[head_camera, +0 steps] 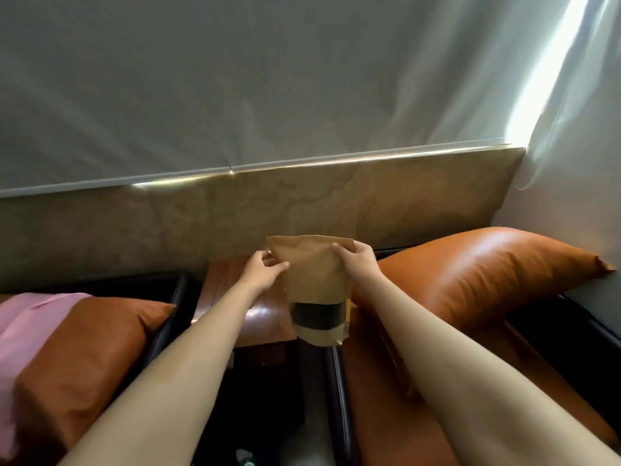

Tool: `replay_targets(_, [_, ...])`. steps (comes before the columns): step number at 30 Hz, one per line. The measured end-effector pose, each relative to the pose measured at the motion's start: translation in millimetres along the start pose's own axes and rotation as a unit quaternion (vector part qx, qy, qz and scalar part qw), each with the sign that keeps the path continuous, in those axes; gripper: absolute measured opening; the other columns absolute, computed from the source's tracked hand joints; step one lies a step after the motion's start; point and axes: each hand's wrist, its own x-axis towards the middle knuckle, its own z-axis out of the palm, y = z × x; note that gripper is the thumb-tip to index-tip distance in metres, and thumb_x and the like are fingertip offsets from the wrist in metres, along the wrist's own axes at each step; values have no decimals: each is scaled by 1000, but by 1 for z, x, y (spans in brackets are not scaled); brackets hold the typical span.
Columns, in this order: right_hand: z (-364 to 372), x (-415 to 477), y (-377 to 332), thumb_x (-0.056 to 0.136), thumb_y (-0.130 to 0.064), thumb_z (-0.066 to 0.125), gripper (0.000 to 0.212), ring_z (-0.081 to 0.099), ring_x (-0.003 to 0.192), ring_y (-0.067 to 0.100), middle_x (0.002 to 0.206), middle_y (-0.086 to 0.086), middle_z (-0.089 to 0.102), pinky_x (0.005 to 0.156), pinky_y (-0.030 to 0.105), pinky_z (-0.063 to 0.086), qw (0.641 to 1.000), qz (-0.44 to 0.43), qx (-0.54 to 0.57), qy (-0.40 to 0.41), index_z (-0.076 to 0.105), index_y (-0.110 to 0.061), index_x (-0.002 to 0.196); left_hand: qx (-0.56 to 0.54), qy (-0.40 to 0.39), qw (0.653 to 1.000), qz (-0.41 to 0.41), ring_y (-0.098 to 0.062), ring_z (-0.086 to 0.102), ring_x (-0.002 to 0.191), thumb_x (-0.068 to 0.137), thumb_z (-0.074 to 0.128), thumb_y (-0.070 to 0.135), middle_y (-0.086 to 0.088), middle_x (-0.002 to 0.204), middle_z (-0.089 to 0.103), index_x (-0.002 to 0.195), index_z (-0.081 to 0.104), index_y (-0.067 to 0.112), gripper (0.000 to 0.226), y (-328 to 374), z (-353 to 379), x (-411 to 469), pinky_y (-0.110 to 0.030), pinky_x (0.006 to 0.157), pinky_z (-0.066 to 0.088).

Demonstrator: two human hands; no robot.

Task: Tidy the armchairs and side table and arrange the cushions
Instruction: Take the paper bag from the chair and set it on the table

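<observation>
Two hands [312, 264] hold one pouch [314, 280]; two cushions [470, 274] flank.

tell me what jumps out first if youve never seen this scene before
First, the brown paper pouch with a dark window near its bottom, held up at the centre by both hands, left hand and right hand, above the wooden side table. Next, the big glossy orange cushion on the armchair at right. A second orange cushion lies lower left with a pink cloth over its left part.
</observation>
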Motion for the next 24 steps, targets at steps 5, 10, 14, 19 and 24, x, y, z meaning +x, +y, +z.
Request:
replay_targets(5, [51, 24, 9, 96, -24, 58, 10, 60, 89, 15, 92, -4, 65, 81, 32, 50, 999, 19, -10, -29, 63, -18, 101, -88, 55, 994, -25, -20, 52, 103, 92, 63, 18, -10, 119, 55, 111, 44, 11, 28, -35, -35, 32, -37, 94, 45])
replay_targets(10, [94, 63, 21, 94, -17, 61, 6, 64, 90, 20, 90, 1, 68, 81, 34, 52, 997, 26, 12, -67, 67, -15, 94, -93, 73, 992, -37, -19, 54, 105, 90, 65, 17, -3, 113, 56, 114, 43, 15, 32, -53, -63, 69, -40, 99, 45])
replay_targets(14, [128, 99, 23, 93, -12, 61, 7, 64, 91, 22, 96, 8, 69, 87, 39, 52, 994, 23, 35, -102, 68, -11, 95, -85, 102, 990, -38, -22, 57, 91, 92, 61, 15, -5, 92, 60, 93, 56, 14, 5, -56, -91, 101, -34, 84, 47])
replay_targets(19, [159, 136, 22, 92, -16, 62, 8, 65, 90, 22, 98, 10, 70, 86, 38, 52, 991, 26, 49, -124, 69, -12, 95, -101, 102, 989, -28, -23, 58, 88, 94, 60, 18, -11, 91, 64, 84, 61, 9, 13, -59, -113, 133, -46, 94, 48])
replay_targets(24, [187, 157, 27, 92, -13, 61, 9, 64, 88, 22, 92, 8, 70, 82, 36, 52, 991, 32, 49, -122, 69, -10, 96, -108, 108, 988, -38, -26, 60, 94, 95, 57, 17, -14, 99, 66, 81, 61, 13, 15, -72, -126, 160, -46, 93, 49])
